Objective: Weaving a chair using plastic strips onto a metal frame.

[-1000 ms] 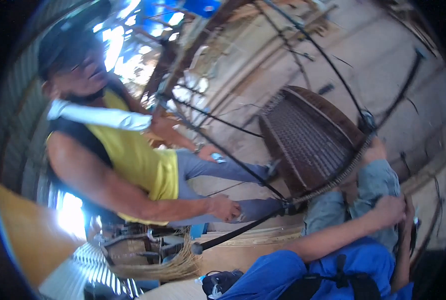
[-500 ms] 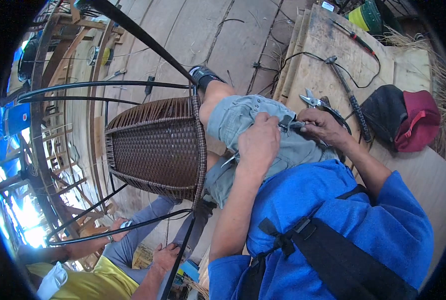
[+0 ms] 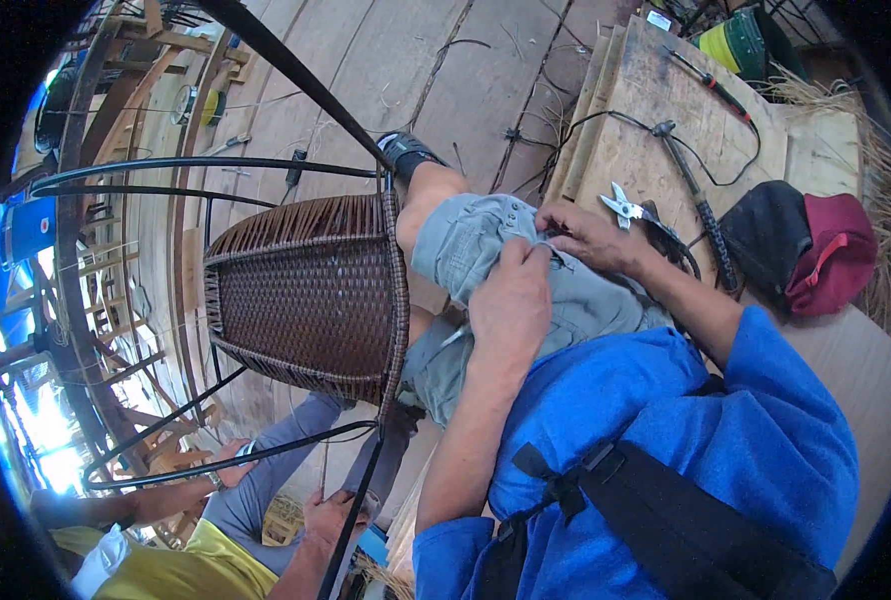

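Observation:
My left hand [image 3: 514,298] is closed over the grey-green shorts [image 3: 461,245] on my thigh. What its fingers hold is hidden, though a small dark bit shows by the fingertips. My right hand [image 3: 596,238] lies just beyond, its fingers bent and thumb drawn in close to the left fingertips; its grip I cannot make out. A thin pale piece shows beneath the left wrist. In front of my knees, a brown woven basket-like seat [image 3: 301,290] lies on its side within a black metal frame [image 3: 296,80].
At right a wooden board [image 3: 646,110] bears pruning shears [image 3: 622,206], a hammer [image 3: 688,185], a red-and-black corded tool [image 3: 726,98] and a black-and-maroon cap [image 3: 831,250]. A co-worker in yellow [image 3: 176,565] sits at lower left beside the frame.
My right hand has moved left and slightly up, closer to the left hand. The dark piece between the hands is now mostly hidden, and the shears show more fully.

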The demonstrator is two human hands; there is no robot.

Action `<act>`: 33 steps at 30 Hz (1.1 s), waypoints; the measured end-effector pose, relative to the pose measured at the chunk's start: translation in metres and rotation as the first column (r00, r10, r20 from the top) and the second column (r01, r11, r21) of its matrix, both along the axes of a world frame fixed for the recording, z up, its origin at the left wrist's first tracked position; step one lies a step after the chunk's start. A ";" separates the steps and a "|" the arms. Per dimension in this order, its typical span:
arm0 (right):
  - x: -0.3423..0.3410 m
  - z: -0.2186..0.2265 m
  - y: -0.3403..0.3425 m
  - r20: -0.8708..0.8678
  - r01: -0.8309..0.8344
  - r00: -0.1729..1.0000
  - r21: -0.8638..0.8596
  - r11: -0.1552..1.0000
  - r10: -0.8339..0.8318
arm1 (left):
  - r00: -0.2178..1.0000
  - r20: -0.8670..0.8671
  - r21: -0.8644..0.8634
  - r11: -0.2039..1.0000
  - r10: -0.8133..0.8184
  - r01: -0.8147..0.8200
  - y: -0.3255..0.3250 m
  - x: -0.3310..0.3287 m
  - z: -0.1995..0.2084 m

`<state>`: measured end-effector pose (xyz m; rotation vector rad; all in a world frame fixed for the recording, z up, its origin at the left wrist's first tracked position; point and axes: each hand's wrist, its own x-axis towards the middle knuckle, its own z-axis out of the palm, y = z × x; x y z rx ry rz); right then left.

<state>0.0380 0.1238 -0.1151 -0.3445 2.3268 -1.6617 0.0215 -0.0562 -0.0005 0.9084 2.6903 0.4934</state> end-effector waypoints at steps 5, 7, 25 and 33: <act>0.020 -0.002 -0.005 0.202 0.257 0.952 -0.107 0.960 -0.232 | 0.997 0.029 0.018 0.997 -0.071 0.070 0.003 0.004 0.005; 0.019 -0.003 -0.003 0.232 0.252 0.950 -0.172 0.952 -0.210 | 0.991 0.094 -0.040 0.994 -0.093 0.098 0.008 0.002 0.005; -0.007 -0.027 0.032 -0.108 0.362 0.930 0.418 0.833 -0.350 | 0.940 0.286 -0.189 0.951 -0.187 0.246 0.014 -0.008 0.009; -0.082 -0.025 -0.045 0.107 0.200 0.971 0.137 0.970 -0.216 | 0.910 0.411 -0.085 0.991 -0.059 0.103 0.000 -0.002 0.017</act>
